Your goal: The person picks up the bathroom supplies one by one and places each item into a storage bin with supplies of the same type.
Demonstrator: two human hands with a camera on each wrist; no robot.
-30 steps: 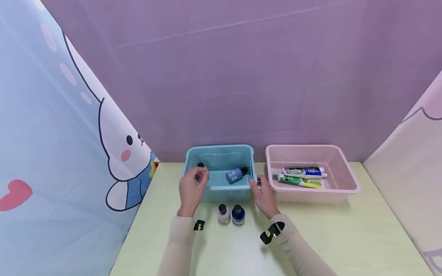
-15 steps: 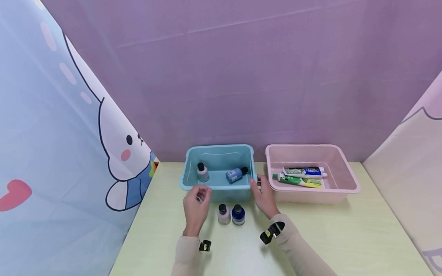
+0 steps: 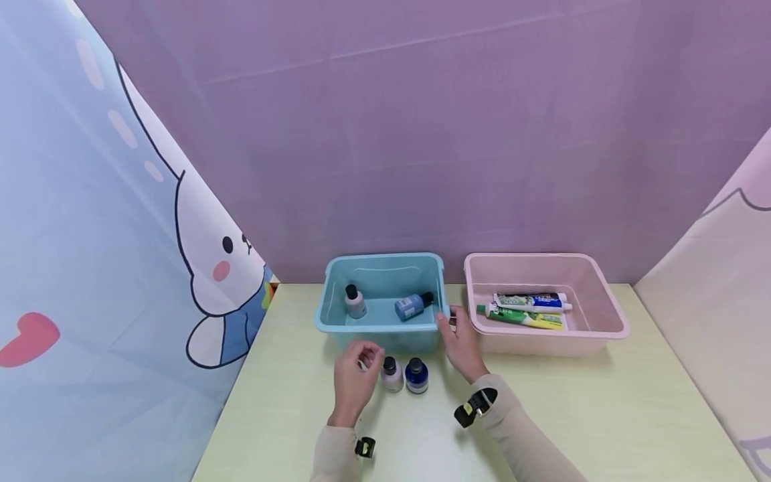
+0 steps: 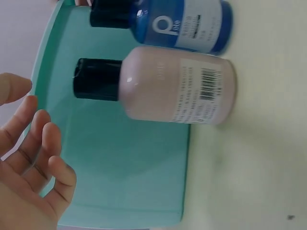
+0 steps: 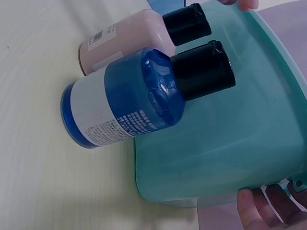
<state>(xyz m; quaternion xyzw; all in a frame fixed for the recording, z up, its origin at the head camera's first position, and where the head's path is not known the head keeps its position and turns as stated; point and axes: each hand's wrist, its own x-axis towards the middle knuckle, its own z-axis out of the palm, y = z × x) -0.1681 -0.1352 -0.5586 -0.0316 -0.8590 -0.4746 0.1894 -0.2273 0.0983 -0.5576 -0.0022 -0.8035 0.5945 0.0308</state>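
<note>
My left hand (image 3: 354, 380) hovers just left of a pale pink bottle (image 3: 393, 380) with a black cap, its fingers loosely bent and holding nothing. Close beside that bottle stands a dark blue bottle (image 3: 416, 379), also black-capped and upright in front of the teal bin (image 3: 385, 329). My right hand (image 3: 462, 345) grips the bin at its front right corner, thumb by the rim and fingers (image 5: 247, 206) along the side wall. Inside the bin, a pinkish bottle (image 3: 355, 306) stands at the left and a blue bottle (image 3: 409, 307) lies on its side.
To the right is a pink bin (image 3: 548, 343) with several toothpaste tubes (image 3: 527, 316) lying in it. Both bins stand at the back of the pale table (image 3: 542, 415), against a purple cloth (image 3: 458, 134). Printed cloths (image 3: 120, 268) hang on both sides.
My left hand has drawn back out of the teal bin and moved right toward the pale pink bottle, leaving the pinkish bottle standing inside. My right hand has stayed put.
</note>
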